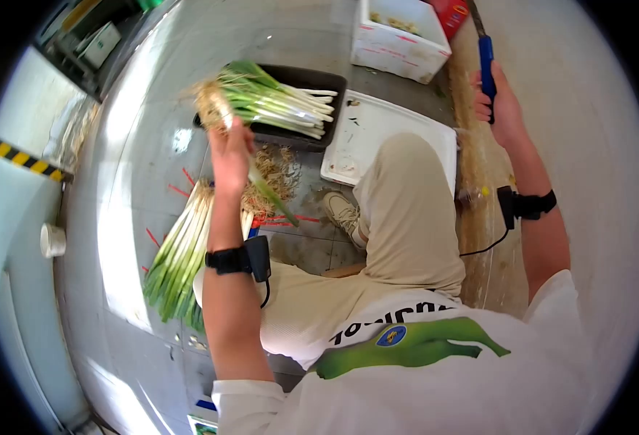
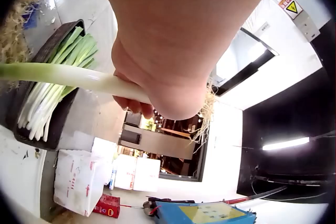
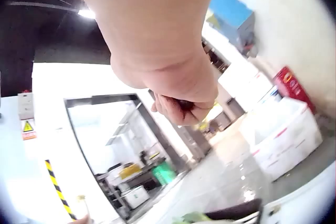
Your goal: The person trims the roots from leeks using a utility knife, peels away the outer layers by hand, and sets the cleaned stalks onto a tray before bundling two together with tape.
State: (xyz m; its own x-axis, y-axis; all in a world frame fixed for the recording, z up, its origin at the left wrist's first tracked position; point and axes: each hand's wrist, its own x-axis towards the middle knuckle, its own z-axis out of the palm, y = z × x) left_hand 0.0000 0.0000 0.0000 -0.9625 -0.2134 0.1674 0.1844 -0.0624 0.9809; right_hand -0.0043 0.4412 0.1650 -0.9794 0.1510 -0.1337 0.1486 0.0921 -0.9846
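Past one white shirt [image 1: 435,384], the left hand [image 1: 230,156] grips one leek [image 2: 68,76], the right hand [image 1: 505,107] one blue-handled knife [image 1: 486,64].

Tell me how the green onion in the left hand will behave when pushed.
The green onion will probably stay fairly stiff: its stalk bends only slightly beyond the left hand. Its smooth-looking surface may slide easily, though the tangled roots might drag.

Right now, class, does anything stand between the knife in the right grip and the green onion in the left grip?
Nothing visible does. The left grip holds the green onion and the right grip the knife, apart, with open space between. The black tray and white tray lie lower, seemingly beneath that path.
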